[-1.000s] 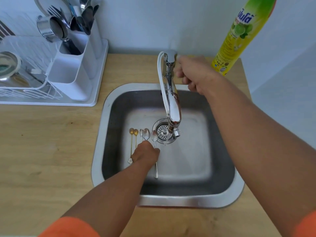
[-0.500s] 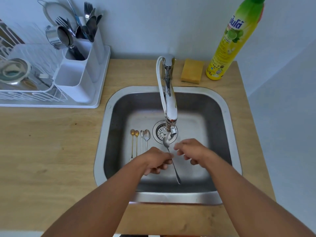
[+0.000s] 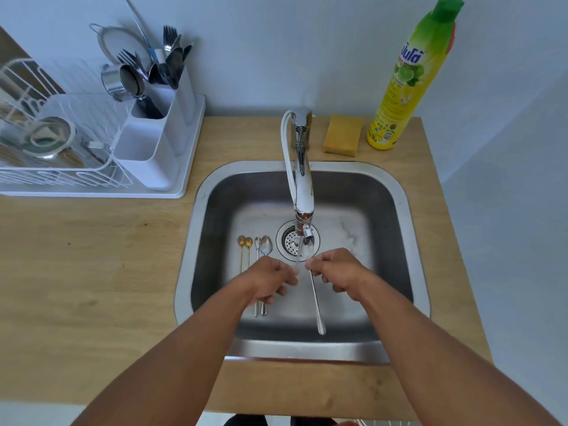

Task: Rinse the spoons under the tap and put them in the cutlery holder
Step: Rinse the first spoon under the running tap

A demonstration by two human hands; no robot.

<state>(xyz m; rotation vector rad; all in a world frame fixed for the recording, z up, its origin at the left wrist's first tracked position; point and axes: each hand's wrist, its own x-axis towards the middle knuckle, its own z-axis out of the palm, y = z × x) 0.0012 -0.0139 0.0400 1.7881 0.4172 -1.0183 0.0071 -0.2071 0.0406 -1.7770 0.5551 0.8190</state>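
Observation:
A chrome tap (image 3: 302, 192) runs a thin stream of water over the drain of the steel sink (image 3: 196, 241). My right hand (image 3: 336, 272) pinches a long silver spoon (image 3: 316, 302) near its bowl, right under the stream, and the handle points toward me. My left hand (image 3: 272, 281) hangs just left of the stream with its fingers curled and a small gap to the spoon. On the sink floor lie two gold spoons (image 3: 245, 245) and two silver spoons (image 3: 264, 245), partly hidden by my left hand. The white cutlery holder (image 3: 150, 149) stands at the back left.
Forks, spoons and a metal cup fill the holder's rear compartments. A white dish rack (image 3: 46, 167) with bowls sits to its left on a white tray. Behind the sink are a yellow sponge (image 3: 341, 135) and a tall dish soap bottle (image 3: 408, 84). The wooden counter (image 3: 92, 272) surrounds the sink.
My right hand came down from the tap handle into the sink. The silver spoon was lifted off the sink floor by my left hand and now sits in my right hand's pinch under running water.

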